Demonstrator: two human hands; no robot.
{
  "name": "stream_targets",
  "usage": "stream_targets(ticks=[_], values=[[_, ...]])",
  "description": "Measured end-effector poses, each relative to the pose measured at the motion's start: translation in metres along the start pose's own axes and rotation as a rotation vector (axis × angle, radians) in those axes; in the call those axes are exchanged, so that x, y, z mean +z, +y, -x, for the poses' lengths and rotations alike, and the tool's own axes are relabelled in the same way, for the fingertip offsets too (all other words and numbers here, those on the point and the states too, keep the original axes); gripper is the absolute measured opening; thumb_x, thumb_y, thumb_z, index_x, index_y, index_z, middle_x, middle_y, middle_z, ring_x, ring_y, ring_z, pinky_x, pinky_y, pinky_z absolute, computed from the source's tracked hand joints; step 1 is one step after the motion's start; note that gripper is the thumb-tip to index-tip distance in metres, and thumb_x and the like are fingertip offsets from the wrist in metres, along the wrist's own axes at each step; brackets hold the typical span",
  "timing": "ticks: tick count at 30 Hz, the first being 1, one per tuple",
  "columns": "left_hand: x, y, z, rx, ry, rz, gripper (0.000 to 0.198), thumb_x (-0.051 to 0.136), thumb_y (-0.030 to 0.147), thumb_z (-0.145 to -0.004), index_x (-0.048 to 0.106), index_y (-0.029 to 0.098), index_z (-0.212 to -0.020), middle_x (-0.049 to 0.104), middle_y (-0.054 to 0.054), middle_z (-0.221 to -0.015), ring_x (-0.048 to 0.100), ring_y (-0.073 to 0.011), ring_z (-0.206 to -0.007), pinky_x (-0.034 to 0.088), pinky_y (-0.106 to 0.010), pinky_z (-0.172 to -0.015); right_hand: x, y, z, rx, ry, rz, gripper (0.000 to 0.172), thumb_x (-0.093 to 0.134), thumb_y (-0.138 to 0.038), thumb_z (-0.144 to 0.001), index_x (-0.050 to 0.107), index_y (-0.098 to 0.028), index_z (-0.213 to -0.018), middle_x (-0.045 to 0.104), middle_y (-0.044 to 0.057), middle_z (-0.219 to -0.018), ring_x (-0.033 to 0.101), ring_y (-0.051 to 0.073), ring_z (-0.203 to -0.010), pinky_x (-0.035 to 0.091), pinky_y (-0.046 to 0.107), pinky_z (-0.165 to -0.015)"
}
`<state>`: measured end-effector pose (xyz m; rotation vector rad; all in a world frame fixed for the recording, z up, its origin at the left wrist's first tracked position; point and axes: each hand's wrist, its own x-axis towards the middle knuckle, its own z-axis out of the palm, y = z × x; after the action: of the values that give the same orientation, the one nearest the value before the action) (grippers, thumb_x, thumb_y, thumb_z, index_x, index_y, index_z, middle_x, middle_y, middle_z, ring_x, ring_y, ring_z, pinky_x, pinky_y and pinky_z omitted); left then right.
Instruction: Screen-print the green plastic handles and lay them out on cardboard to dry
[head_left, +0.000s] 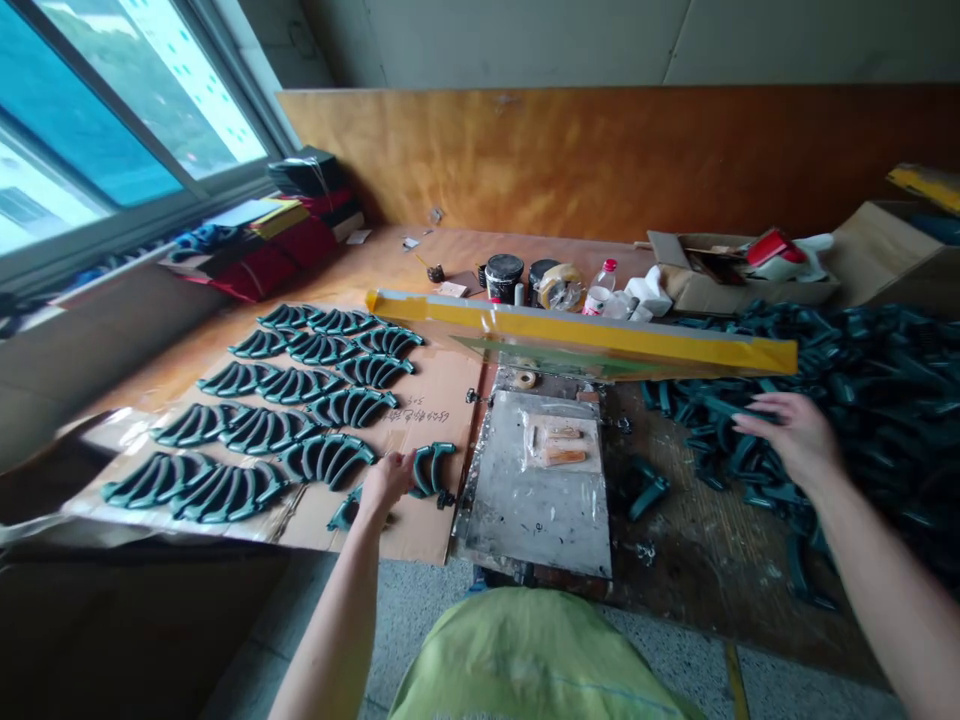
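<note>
My left hand [385, 482] rests on the cardboard sheet [431, 400], fingers closed on a dark green curved plastic part [433, 468] that lies at the sheet's right edge. Another green part [343, 512] sits just below that hand. My right hand [791, 435] reaches to the right, fingers spread over the big heap of the same green parts [862, 390], touching the top pieces. Rows of green curved parts [285, 420] lie laid out on the cardboard to the left.
A yellow-edged screen frame [585, 335] stands tilted over a metal plate [536, 490]. Behind it are black jars [504, 277], a tape roll [559, 287], a bottle [600, 290] and cardboard boxes [712, 280]. A window [112, 120] is on the left.
</note>
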<state>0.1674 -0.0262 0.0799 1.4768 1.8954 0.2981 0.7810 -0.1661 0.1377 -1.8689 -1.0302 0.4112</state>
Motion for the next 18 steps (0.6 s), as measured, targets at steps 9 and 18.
stream_targets(ticks=[9, 18], values=[[-0.047, 0.177, 0.026, 0.608, 0.131, 0.857, 0.044, 0.049, 0.062, -0.086, 0.057, 0.019, -0.090, 0.059, 0.002, -0.057, 0.045, -0.0075, -0.041, 0.034, -0.018, -0.041, 0.209, -0.063, 0.095, -0.539, -0.471, 0.186, 0.027, 0.064, -0.013, -0.083, 0.074, -0.025, -0.106, 0.069, 0.005, -0.098, 0.059, 0.021, -0.096, 0.050, 0.039, -0.087], [-0.057, 0.181, 0.046, 0.609, 0.127, 0.799, 0.046, 0.046, 0.053, -0.089, 0.060, 0.016, -0.065, 0.058, -0.001, -0.054, 0.049, -0.0106, -0.045, 0.038, -0.021, -0.045, 0.204, -0.074, 0.103, -1.098, -0.293, 0.995, 0.029, 0.051, -0.009, -0.091, 0.070, -0.014, -0.113, 0.074, 0.005, -0.090, 0.066, 0.014, -0.080, 0.056, 0.030, -0.077]])
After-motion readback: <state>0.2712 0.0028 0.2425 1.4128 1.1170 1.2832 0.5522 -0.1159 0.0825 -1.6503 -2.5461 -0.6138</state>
